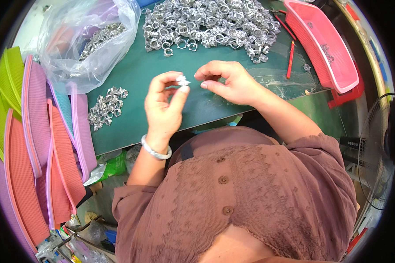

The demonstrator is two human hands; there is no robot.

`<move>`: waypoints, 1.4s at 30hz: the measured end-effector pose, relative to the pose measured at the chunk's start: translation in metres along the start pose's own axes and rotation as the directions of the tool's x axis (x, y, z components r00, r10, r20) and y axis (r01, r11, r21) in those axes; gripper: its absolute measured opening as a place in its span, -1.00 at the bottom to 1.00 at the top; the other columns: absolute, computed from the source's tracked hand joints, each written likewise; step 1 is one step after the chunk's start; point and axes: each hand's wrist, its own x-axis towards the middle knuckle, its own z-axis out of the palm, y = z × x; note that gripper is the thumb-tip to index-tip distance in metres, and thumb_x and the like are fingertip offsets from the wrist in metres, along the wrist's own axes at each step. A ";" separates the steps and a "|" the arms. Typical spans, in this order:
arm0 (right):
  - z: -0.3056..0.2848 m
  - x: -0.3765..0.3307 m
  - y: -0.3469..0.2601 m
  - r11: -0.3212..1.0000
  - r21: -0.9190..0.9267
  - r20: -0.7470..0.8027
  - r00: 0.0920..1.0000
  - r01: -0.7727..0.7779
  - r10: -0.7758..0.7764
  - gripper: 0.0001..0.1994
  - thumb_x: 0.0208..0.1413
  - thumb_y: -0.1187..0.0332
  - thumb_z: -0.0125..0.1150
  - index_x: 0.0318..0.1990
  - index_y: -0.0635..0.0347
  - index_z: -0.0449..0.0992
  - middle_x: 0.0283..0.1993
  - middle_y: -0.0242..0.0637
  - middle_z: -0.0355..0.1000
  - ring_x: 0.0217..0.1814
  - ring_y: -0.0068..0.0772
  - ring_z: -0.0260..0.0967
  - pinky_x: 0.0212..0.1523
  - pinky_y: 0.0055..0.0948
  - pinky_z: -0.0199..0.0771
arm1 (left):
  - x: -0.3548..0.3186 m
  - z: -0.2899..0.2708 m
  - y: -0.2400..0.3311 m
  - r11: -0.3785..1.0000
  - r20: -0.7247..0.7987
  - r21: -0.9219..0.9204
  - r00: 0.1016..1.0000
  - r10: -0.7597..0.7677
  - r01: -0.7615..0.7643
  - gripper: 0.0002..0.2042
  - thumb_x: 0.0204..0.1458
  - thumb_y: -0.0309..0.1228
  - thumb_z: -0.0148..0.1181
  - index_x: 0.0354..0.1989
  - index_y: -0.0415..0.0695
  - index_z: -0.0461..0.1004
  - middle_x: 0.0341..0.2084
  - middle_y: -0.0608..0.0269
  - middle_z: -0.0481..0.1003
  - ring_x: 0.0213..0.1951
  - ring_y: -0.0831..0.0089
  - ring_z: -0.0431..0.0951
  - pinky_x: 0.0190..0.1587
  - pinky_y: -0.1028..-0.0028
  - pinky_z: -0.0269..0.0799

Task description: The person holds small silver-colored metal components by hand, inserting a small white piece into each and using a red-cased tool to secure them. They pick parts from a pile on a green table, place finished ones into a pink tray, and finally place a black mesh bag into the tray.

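My left hand point(166, 103) is raised over the near part of the green table, a pale bangle at its wrist. Thumb and index finger pinch a small, bright, jagged silver ring point(182, 80); its band is mostly hidden by the fingers. Just to the right, my right hand point(226, 81) points toward it with curled fingers. A gap shows between its thumb and index tip, and I see nothing in it. A big heap of silver rings point(210, 24) covers the far table. To the left of my left hand lies a smaller pile of rings point(107, 108).
A clear plastic bag point(85, 65) holding more rings stands far left. Purple, coral and green mesh baskets point(35, 118) crowd the left edge. At right are a pink basket point(327, 48) with a few rings inside, a red-handled tool point(290, 60) and a fan point(373, 131).
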 end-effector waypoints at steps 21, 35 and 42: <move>-0.053 0.039 0.025 0.698 -0.716 -0.128 0.980 0.017 -0.155 -0.92 -0.11 0.44 0.15 -0.45 0.24 0.42 -0.41 -0.30 0.28 -0.40 -0.39 0.31 -0.38 -0.46 0.32 | 0.017 -0.115 0.007 0.242 -0.127 0.969 0.935 0.330 0.047 -0.73 -0.18 -0.41 0.15 -0.24 -0.18 0.43 -0.25 0.10 0.39 -0.16 0.15 0.36 -0.10 0.24 0.23; 0.014 -0.006 0.003 0.849 0.527 -0.125 0.991 0.032 0.040 -0.93 -0.04 0.55 0.12 -0.35 0.31 0.44 -0.33 -0.36 0.39 -0.28 -0.63 0.32 -0.23 -0.63 0.35 | 0.000 0.014 -0.001 0.998 0.066 0.065 0.997 -0.027 0.023 -0.67 -0.17 -0.55 0.23 -0.15 -0.24 0.41 -0.32 0.30 0.38 -0.39 0.61 0.37 -0.33 0.64 0.34; 0.010 -0.008 -0.007 0.752 0.612 0.046 0.960 -0.246 0.276 -0.87 0.02 0.39 0.12 -0.33 0.25 0.47 -0.45 -0.44 0.40 -0.44 -0.70 0.29 -0.40 -0.70 0.31 | -0.003 0.010 0.005 0.958 0.165 0.253 0.982 0.095 -0.135 -0.65 -0.08 -0.67 0.09 -0.06 -0.27 0.31 -0.29 0.27 0.37 -0.30 0.58 0.40 -0.19 0.63 0.34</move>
